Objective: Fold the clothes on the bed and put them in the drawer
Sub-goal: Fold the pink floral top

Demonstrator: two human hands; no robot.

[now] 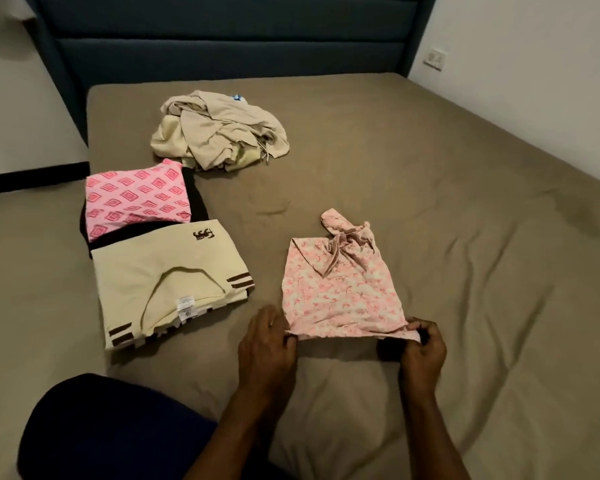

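Both hands pinch the near edge of the pink floral garment (340, 292) on the bed (465, 202): left hand (267, 344) grip at its left corner, right hand (421, 351) grip at its right.

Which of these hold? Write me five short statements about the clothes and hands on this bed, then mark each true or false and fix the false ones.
1. Both hands pinch the near edge of the pink floral garment. True: the left hand and the right hand each hold a corner.
2. The cream shirt lies crumpled. False: it lies folded flat.
3. An unfolded beige heap lies near the headboard. True.
4. The pink diamond-print garment lies right of the floral one. False: it lies to the left.
5. The floral garment hangs in the air. False: most of it lies on the bed.
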